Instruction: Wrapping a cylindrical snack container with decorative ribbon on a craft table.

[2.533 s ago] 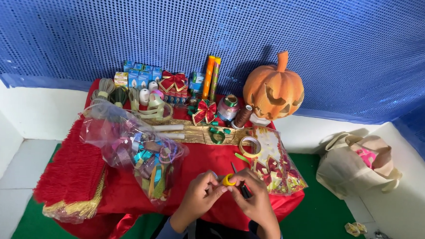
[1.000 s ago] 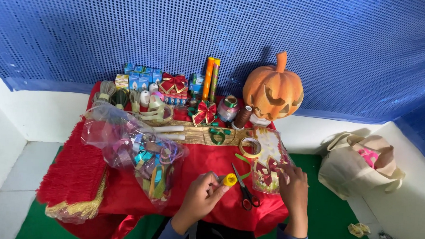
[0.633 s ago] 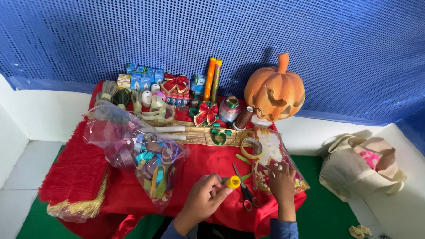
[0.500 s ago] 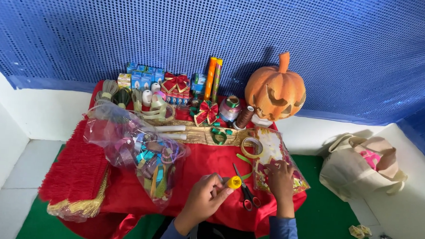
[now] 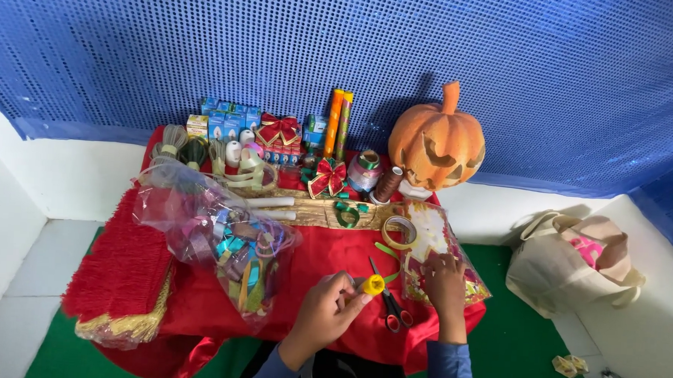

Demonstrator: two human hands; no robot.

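the right hand (image 5: 444, 278) has left the yellow roll (image 5: 373, 284) and now rests, fingers curled, on the clear packet (image 5: 440, 250); the left hand (image 5: 330, 310) still pinches the roll.

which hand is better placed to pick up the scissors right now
Probably the right hand: it rests on the clear packet just beside the scissors and holds nothing, while the left hand grips a yellow spool.

You wear long blue sleeves on both arms, ending at the wrists; your hands, left (image 5: 325, 311) and right (image 5: 446, 283), are bare.
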